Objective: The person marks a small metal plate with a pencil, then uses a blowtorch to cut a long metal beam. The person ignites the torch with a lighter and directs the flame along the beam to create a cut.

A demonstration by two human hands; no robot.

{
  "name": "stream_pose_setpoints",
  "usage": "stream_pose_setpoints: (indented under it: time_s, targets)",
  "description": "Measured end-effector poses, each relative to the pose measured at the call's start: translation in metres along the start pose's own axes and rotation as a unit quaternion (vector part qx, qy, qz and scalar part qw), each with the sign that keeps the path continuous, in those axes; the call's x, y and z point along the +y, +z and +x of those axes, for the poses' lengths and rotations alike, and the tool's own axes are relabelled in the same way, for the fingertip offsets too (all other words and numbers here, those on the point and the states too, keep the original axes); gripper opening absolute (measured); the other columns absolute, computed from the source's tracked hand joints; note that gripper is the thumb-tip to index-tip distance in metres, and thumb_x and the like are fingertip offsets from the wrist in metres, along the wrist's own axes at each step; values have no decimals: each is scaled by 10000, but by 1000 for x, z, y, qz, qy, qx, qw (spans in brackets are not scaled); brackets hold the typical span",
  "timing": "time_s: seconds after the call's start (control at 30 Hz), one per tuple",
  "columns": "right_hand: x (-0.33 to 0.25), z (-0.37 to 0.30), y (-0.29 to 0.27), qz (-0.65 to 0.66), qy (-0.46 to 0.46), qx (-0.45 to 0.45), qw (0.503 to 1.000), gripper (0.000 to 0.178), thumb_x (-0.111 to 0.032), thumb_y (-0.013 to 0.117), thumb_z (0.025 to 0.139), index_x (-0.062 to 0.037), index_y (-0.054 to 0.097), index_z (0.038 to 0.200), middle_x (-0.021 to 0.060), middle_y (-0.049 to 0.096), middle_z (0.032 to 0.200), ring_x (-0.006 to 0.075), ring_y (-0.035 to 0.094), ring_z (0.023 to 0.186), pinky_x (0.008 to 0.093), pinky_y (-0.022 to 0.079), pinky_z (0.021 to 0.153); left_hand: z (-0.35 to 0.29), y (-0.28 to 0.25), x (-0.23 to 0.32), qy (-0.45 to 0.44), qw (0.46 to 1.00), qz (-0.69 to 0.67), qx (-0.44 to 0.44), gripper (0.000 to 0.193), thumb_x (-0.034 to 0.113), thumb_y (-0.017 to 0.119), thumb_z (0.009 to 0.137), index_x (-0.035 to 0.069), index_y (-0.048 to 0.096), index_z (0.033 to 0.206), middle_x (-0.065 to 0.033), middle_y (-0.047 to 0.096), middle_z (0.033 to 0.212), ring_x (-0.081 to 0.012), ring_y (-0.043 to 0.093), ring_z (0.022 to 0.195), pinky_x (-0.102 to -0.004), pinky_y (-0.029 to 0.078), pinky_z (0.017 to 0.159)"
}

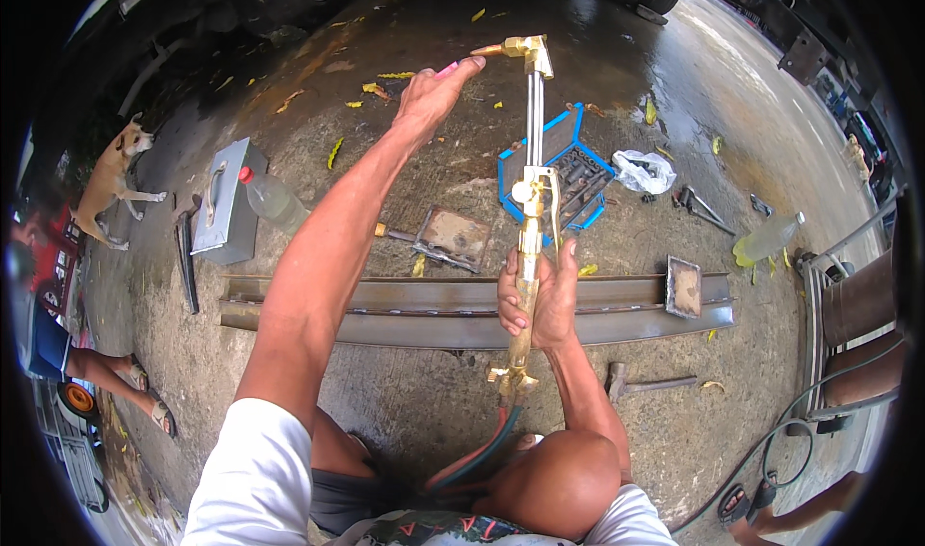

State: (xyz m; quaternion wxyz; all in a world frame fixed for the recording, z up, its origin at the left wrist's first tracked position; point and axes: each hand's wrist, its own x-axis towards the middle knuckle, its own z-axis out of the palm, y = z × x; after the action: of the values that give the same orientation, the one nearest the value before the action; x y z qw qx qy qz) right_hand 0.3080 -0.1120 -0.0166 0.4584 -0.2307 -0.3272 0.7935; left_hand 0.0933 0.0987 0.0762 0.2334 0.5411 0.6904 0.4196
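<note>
My right hand (541,300) is wrapped round the brass handle of a cutting torch (529,247), held upright with its head at the top. Its copper nozzle (488,51) points left. Stretched far forward, my left hand (436,93) is closed with a small pink object (446,70) partly showing in it, too covered to name. Its fingertips are right at the nozzle tip. A red and a green hose (489,450) run from the torch's lower end toward my lap. Behind the torch a steel beam (424,329) lies across the concrete.
A square metal plate (683,287) leans on the beam; a hammer (650,384) lies nearer. Beyond are an open blue tool case (508,199), a grey metal box (229,204) and bottles (768,239). A dog (111,185) is at left, gas cylinders (858,310) at right. Other people's feet (162,415) show.
</note>
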Motion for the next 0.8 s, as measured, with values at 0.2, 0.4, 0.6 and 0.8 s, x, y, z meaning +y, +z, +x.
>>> stream_pose_setpoints:
  time_s: [0.2, 0.4, 0.6, 0.8]
  targets:
    - [0, 3, 2, 7, -16, 20, 1000, 794, -815, 117, 934, -101, 463, 922, 24, 422, 598, 94, 360, 355, 249, 356, 326, -30, 20, -18, -97, 983, -120, -95, 479, 472, 798, 742, 117, 477, 726, 43, 369, 615, -119, 378, 544, -347, 344, 507]
    - [-3, 7, -7, 2, -31, 45, 998, 794, -815, 131, 935, -96, 469, 929, 23, 417, 602, 97, 365, 361, 257, 359, 326, -146, 32, -55, -93, 951, -18, -294, 399, 356, 702, 916, 77, 522, 695, -7, 489, 603, -126, 444, 520, -373, 368, 496]
    - [-7, 16, -18, 14, -52, 53, 997, 792, -816, 147, 935, -98, 482, 933, 24, 421, 606, 98, 368, 365, 255, 355, 326, -259, 6, -84, -109, 864, -154, -467, 411, 386, 598, 1005, -13, 674, 938, -97, 662, 801, -226, 644, 730, -382, 521, 689]
    - [-15, 15, -26, 4, -73, 68, 995, 808, -843, 152, 913, -109, 487, 939, 29, 447, 624, 101, 391, 381, 252, 361, 340, -287, 13, -72, 54, 910, -35, -410, 402, 337, 557, 1037, -44, 668, 1102, -131, 696, 831, -180, 650, 759, -382, 525, 731]
